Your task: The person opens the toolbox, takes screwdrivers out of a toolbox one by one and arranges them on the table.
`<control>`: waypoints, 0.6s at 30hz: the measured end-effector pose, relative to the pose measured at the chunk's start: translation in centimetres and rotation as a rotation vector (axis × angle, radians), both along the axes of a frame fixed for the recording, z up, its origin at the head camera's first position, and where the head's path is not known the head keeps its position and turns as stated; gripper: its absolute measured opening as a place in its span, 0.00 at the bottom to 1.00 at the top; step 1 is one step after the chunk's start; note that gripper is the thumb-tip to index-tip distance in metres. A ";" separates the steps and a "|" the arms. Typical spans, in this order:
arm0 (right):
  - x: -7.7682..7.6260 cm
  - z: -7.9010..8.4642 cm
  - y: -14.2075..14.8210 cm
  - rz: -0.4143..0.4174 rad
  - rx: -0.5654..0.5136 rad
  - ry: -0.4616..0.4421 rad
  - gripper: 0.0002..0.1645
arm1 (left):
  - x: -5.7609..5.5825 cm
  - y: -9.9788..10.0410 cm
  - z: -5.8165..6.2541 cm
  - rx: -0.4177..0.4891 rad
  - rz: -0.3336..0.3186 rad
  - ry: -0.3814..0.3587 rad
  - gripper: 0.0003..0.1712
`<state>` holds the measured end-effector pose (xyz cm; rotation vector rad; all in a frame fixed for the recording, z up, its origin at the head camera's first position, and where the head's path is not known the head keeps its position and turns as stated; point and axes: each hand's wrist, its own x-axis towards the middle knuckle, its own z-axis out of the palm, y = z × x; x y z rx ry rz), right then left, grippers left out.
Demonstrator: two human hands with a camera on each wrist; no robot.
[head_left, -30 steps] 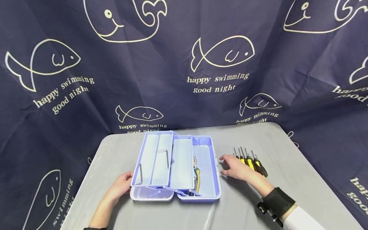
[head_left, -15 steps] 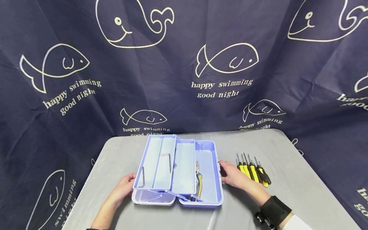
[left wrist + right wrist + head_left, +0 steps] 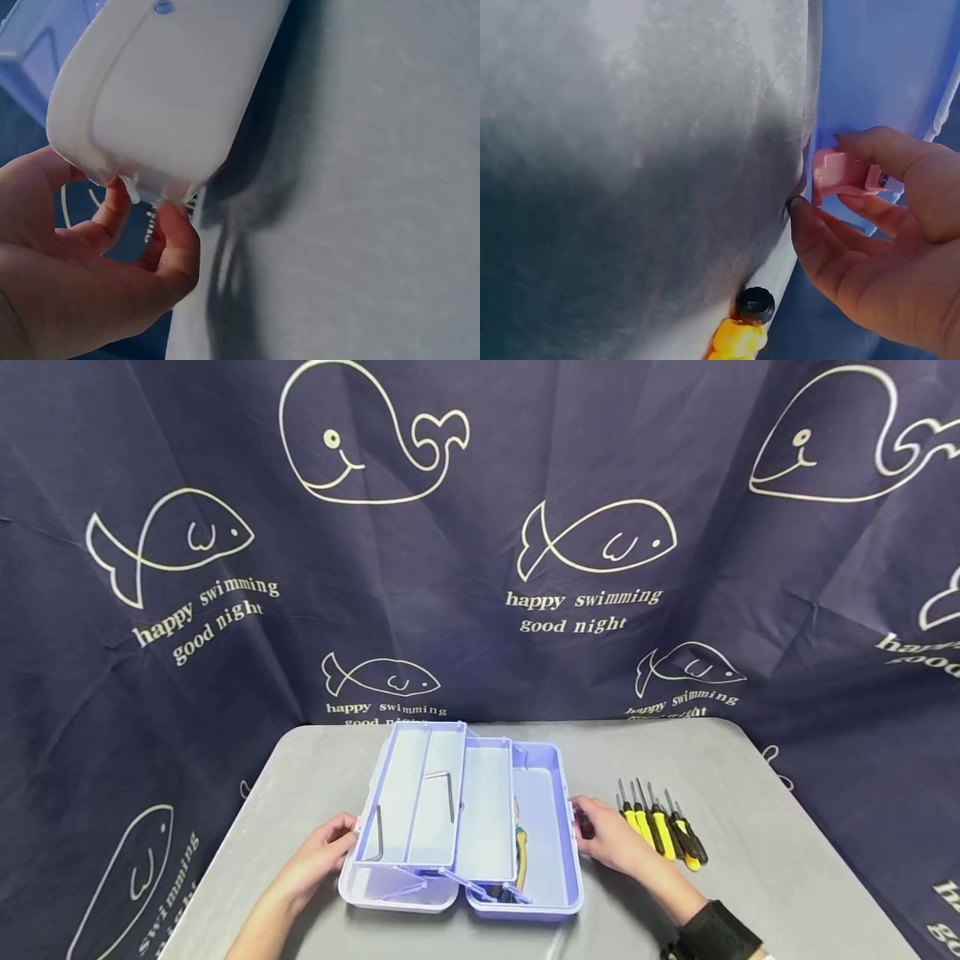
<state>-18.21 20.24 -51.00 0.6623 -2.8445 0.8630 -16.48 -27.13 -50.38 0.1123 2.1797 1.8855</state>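
A lavender-blue toolbox [image 3: 538,910] stands open on the table, its stepped trays spread out. My left hand [image 3: 318,852] holds the edge of the pale lid [image 3: 180,97] on the left, thumb and fingers at its rim. On the opposite side my right hand [image 3: 611,839] grips the box wall around a pink latch [image 3: 840,172]. Two hex keys, one bent key [image 3: 379,833] and another key [image 3: 452,797], lie in the upper trays. Pliers with yellow-green handles [image 3: 522,864] rest in the bottom compartment, partly hidden by the lower tray [image 3: 483,810].
Several black-and-yellow screwdrivers [image 3: 660,827] lie side by side on the grey table [image 3: 622,752], just right of my right hand. A dark blue printed curtain [image 3: 480,527] hangs behind the table.
My right hand has moved left from beside the toolbox onto its right wall and latch. My left hand stays at the lid edge. The head view has tilted upward.
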 end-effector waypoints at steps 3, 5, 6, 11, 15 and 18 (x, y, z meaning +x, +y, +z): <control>0.0 -0.2 0.1 -0.001 -0.014 0.006 0.25 | 0.3 -0.1 0.7 0.052 -0.030 -0.011 0.02; 0.1 -0.2 0.2 -0.016 -0.014 0.009 0.25 | 0.4 -0.1 1.2 0.084 -0.059 -0.023 0.02; 0.1 -0.2 0.2 -0.025 -0.012 0.008 0.25 | 0.4 -0.1 1.4 0.097 -0.071 -0.029 0.02; 0.1 -0.1 0.3 -0.072 0.002 0.001 0.26 | 0.3 0.0 2.3 0.124 -0.077 -0.070 0.04; 0.2 0.1 0.5 -0.081 0.012 -0.011 0.28 | 0.0 0.3 2.1 0.182 -0.042 -0.163 0.21; 0.2 0.4 0.7 -0.097 0.020 -0.033 0.30 | -0.2 0.4 1.3 0.269 -0.028 -0.245 0.28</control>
